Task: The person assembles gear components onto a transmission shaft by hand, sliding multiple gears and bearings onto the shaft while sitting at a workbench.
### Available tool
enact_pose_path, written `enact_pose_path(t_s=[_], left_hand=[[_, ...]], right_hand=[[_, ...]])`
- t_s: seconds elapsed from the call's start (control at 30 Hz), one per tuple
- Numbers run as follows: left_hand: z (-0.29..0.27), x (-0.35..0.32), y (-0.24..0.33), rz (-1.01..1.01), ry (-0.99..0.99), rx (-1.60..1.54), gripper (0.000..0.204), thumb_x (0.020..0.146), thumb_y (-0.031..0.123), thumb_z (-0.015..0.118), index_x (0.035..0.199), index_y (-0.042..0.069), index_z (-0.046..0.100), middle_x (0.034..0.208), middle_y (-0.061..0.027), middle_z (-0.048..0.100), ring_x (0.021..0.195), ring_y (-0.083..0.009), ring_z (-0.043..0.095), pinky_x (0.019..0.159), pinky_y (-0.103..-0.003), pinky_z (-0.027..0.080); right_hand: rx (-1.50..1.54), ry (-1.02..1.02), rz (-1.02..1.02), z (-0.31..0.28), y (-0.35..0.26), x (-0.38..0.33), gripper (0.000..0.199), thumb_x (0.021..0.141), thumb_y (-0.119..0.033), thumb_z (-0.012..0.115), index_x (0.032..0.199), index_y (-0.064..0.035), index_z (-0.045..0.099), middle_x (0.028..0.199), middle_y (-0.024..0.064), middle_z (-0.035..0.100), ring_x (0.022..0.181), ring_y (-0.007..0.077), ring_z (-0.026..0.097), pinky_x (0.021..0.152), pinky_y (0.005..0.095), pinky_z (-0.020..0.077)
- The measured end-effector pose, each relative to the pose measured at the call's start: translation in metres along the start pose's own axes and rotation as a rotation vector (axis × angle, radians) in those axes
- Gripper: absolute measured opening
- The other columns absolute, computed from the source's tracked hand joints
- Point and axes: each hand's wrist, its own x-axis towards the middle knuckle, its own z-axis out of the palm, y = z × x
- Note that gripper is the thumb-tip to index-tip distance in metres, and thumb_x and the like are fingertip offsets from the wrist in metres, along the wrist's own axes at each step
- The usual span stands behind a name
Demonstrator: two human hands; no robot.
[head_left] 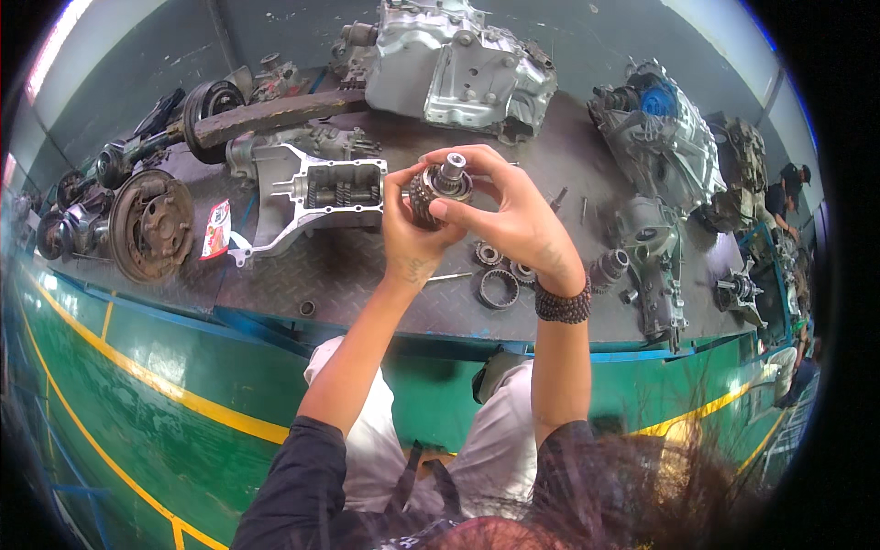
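Above the workbench I hold a gear shaft assembly [427,194] between both hands, its splined metal end tipped up toward me. My left hand [409,229] is closed around its lower left side. From the right, my right hand [513,206] curves over it, thumb and fingers gripping the ring near the splined end. Just left of my hands lies an opened gearbox housing [293,206] with gears inside. Loose gear rings [499,289] rest on the bench below my right hand, beside a thin metal rod [449,277].
A large silver transmission case [458,69] stands at the back of the dark metal bench [385,312]. More gearbox parts [655,137] sit at the right. A rusty brake drum [151,226] and a red-and-white packet [216,231] are at the left. Other people [786,197] are at the far right.
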Motion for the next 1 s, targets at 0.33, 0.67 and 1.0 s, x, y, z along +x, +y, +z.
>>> enact_pose_path(t_s=[0.33,0.67,1.0], left_hand=[[-0.011,0.015,0.005,-0.120,-0.035,-0.119,0.077,0.079,0.001,0.080,0.140,0.007,0.036,0.128,-0.0087,0.053,0.115,-0.0172,0.056,0.096,-0.030,0.050],[-0.043,-0.002,-0.011,-0.268,-0.129,0.143,0.057,0.089,0.024,0.077,0.133,0.004,0.046,0.114,-0.0018,0.060,0.100,-0.0108,0.058,0.087,-0.027,0.049],[-0.041,-0.004,-0.021,-0.300,-0.125,0.096,0.054,0.090,0.032,0.077,0.127,0.004,0.049,0.106,0.0011,0.059,0.090,-0.0062,0.056,0.077,-0.023,0.048]], right_hand=[[0.314,-0.072,0.163,0.006,0.012,0.016,0.053,0.090,-0.028,0.074,0.136,-0.0065,0.056,0.124,0.0045,0.062,0.115,0.0148,0.056,0.097,0.0316,0.0455],[0.134,-0.178,0.057,0.003,0.019,0.025,0.059,0.087,-0.030,0.078,0.134,-0.0018,0.055,0.122,0.0071,0.064,0.108,0.0146,0.059,0.097,0.0334,0.0457],[0.121,-0.130,0.059,0.000,0.020,0.023,0.051,0.087,-0.024,0.077,0.131,-0.0058,0.060,0.124,0.0052,0.065,0.115,0.0146,0.059,0.102,0.0351,0.0424]])
